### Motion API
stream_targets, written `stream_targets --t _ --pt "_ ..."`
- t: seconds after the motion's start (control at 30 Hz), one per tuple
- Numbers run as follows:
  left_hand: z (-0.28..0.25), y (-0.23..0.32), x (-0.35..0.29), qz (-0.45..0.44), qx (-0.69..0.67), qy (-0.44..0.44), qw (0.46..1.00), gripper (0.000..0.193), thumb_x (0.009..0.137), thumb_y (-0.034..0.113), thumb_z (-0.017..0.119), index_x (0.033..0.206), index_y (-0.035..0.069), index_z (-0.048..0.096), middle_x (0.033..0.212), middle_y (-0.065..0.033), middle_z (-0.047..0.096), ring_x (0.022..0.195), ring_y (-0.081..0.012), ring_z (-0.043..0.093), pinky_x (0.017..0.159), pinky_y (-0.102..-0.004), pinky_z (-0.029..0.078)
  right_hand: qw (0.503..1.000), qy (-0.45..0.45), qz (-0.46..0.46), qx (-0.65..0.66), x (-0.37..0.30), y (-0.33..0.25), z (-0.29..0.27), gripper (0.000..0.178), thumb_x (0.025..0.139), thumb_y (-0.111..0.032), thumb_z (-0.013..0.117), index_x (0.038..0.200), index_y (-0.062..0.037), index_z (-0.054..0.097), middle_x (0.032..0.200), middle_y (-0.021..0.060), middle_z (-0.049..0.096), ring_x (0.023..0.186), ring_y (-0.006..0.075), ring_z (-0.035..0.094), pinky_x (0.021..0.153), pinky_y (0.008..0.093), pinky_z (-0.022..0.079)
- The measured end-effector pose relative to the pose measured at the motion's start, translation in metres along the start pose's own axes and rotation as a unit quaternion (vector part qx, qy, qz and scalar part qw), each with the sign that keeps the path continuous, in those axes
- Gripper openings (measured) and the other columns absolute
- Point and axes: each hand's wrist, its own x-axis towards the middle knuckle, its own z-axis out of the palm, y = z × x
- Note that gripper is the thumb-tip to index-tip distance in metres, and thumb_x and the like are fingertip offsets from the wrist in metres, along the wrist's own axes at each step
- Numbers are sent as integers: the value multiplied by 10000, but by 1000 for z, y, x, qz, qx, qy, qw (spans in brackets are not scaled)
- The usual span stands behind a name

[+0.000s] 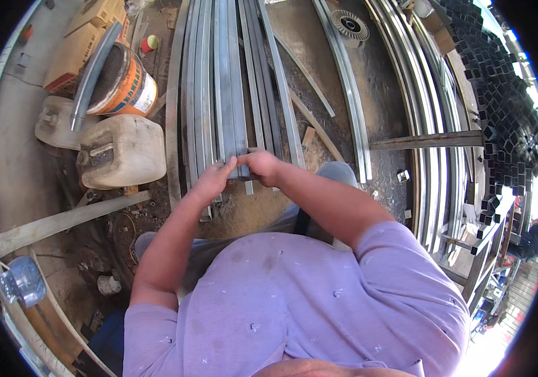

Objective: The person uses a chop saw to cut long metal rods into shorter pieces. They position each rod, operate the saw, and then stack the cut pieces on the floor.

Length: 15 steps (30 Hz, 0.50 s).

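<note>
both hands met at the near ends of a bundle of gray metal bars [203, 81], which ran away from the person, lengthwise, in the upper middle of the view. left hand [211, 181] came in from the left, fingertips on or just over a bar end. right hand [264, 164] came in from the right, fingers bent over the same end, its thumb side touching or nearly touching the left fingertips. couldn't tell if either hand was fully closed on the bar; the undersides were hidden.

bar ends were uneven, some reaching nearer the person than others. right of the bundle: a loose pair of long bars [344, 88], a wheel with fins [350, 24] near their far end, then another row of bars [435, 94] under a crossbar [426, 141]. black square tubes [501, 94] sat stacked at far right.

left side: two dirty white jugs [127, 154], an orange bucket [137, 81] behind them, a curved metal piece [96, 72] leaning against it, cardboard boxes [68, 60] beyond.
</note>
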Motion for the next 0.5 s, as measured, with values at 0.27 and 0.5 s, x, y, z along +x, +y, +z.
stream_targets --t 0.27,0.5 --pt "23 -60 31 -14 192 -68 979 825 989 698 499 1321 -45 634 1198 -278 711 1176 -417 661 1008 -450 488 971 123 82 -185 112 90 -38 323 795 -232 787 1030 -33 689 886 105 667 793 230 649 680 435 516" --pt "11 -20 -11 19 374 -79 924 747 934 575 658 1389 -11 580 1362 -255 622 1276 -404 589 1080 -466 472 810 138 101 -561 150 122 -88 543 881 -463 731 1189 -16 712 1140 173 735 1055 321 717 936 446 581"
